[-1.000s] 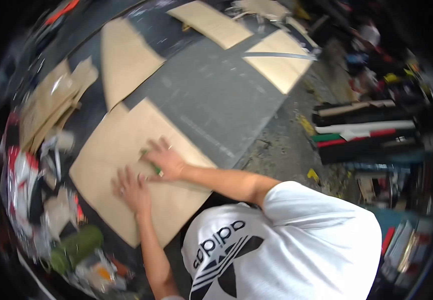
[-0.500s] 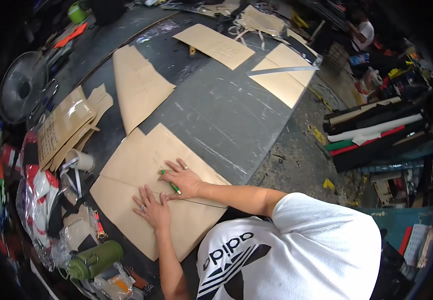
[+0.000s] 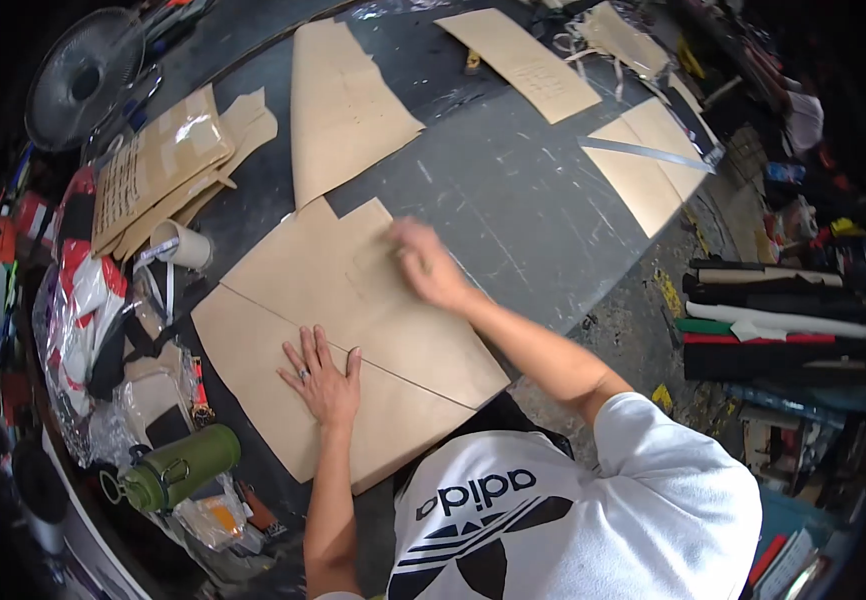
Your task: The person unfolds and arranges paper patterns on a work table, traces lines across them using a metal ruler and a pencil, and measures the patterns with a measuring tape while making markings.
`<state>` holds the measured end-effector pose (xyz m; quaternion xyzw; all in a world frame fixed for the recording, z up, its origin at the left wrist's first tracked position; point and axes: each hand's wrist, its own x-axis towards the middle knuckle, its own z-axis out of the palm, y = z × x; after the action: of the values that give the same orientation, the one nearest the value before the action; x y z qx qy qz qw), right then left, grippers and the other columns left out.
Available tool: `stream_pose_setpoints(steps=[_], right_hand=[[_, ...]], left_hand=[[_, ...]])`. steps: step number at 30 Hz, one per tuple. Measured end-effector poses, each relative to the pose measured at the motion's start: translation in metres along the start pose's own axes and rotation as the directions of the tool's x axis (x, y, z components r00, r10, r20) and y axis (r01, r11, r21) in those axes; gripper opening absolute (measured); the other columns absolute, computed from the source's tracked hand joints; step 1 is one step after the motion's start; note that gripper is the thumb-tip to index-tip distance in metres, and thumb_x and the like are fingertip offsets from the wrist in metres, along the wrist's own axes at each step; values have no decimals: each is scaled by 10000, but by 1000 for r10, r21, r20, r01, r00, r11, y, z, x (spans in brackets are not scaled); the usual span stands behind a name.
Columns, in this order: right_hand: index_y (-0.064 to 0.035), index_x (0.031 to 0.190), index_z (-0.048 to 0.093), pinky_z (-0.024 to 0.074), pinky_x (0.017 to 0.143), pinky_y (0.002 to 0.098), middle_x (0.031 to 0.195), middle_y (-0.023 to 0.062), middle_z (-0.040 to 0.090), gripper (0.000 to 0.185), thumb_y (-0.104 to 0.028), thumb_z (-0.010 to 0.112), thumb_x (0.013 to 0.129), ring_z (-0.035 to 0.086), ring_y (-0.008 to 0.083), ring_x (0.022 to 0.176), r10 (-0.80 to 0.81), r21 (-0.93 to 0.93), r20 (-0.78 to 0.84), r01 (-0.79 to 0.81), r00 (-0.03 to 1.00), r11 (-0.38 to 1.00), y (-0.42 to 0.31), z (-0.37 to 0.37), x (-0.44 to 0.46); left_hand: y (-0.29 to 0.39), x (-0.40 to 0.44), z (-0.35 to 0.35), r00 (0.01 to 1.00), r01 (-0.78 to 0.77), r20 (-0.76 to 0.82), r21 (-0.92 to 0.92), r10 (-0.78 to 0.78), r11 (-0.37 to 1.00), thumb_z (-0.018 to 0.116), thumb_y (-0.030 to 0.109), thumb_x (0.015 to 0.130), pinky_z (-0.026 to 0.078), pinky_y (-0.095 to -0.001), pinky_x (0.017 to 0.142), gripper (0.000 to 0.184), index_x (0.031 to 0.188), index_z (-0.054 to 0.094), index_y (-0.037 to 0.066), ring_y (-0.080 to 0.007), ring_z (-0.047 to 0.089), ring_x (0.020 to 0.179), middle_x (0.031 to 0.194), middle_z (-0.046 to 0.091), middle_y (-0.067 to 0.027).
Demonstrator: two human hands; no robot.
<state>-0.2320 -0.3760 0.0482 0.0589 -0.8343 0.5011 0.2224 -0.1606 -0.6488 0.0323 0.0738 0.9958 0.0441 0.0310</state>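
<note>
"Twelve o'clock being the top of the view, where's the sheet?"

"The large tan paper sheet with a stepped notch (image 3: 363, 310) lies flat on the scratched dark-grey tabletop (image 3: 513, 220), just off the view's middle towards eight o'clock. A thin dark line slants across it; I can't tell whether that's a fold, a cut or an edge."

"And the bare left hand (image 3: 323, 385) with the ring?"

"Palm down on the sheet, at seven o'clock from its centre. Fingers fanned well apart, gripping nothing, the tips reaching that dark line."

"What about the bare right hand (image 3: 428, 265)?"

"At the sheet's far edge, between one and two o'clock from the centre. It's blurred and the fingers look bent, but I can't tell whether they're clamped on something, nor whether they touch the paper."

"What lies around the sheet?"

"At twelve, a tapering tan paper piece (image 3: 343, 115). At one, a rectangular tan paper panel (image 3: 523, 65). At two, a creased tan paper panel (image 3: 643, 180) with a long grey metallic strip (image 3: 643, 152) across it. At ten, a short pale hollow tube (image 3: 191, 247), and at eight, an olive-green cylindrical bottle (image 3: 193, 465), tipped on its side."
</note>
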Motion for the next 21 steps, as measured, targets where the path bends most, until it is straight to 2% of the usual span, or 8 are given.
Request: stream_pose_setpoints(steps=[3,9,11,14,16,17,18,21], right_hand=[[-37,1085,673,514,935,442,1066,144,690,258,-85,442,980,667,324,976,167,190,-120,-142,979,971,73,-36,71],[-16,1080,677,531,899,454,1057,227,701,340,-323,569,983,665,428,1027,277,-481,-365,-435,889,762,207,-130,221],[-29,1005,696,547,789,523,871,223,707,343,-349,573,983,686,438,850,246,-639,-371,-439,895,632,254,-149,252],[-97,882,702,551,639,494,778,137,725,349,-277,456,1052,705,327,675,122,-946,317,303,941,115,331,-184,302],[-41,1129,714,538,847,529,1029,263,726,506,-453,432,1048,690,449,995,262,-811,171,-15,950,585,408,-196,343],[-87,1318,645,491,964,522,1165,287,694,610,-573,414,1030,617,476,1162,485,-815,-7,-286,874,504,365,-188,351],[-130,1318,667,475,1000,506,1205,289,682,680,-672,413,996,611,461,1196,302,-737,80,-147,950,659,387,-192,359],[-112,1247,713,484,980,498,1245,279,674,819,-805,450,899,647,418,1166,615,-806,84,-310,784,505,429,-202,403]], left_hand=[[3,4,-1,1000,9,-3,-12,-9,1000,552,602,968,77,-703,1201,831,1609,319,128,-395,122,1568,1683,264,-89],[4,10,-2,999,10,34,-19,-10,1000,598,614,928,61,-682,1211,859,1601,345,144,-397,126,1567,1676,278,-94],[6,4,-3,995,90,47,-10,-90,996,608,615,921,59,-679,1212,861,1598,352,148,-396,127,1566,1676,280,-94],[1,7,-4,1000,18,11,-38,-17,999,609,643,906,84,-686,1209,869,1581,373,149,-406,161,1554,1654,323,-78],[4,7,-7,999,47,7,-58,-47,997,595,666,903,89,-698,1202,866,1576,379,165,-401,156,1555,1653,321,-65],[5,6,-10,998,55,22,-63,-53,996,585,677,903,91,-704,1198,863,1575,382,176,-396,152,1556,1654,318,-56],[3,4,-8,998,61,11,-49,-60,997,590,681,897,93,-706,1194,866,1578,380,188,-392,156,1557,1654,318,-59],[7,5,-3,997,78,-6,-27,-78,997,579,700,893,97,-711,1192,866,1578,382,208,-386,157,1558,1656,315,-52]])
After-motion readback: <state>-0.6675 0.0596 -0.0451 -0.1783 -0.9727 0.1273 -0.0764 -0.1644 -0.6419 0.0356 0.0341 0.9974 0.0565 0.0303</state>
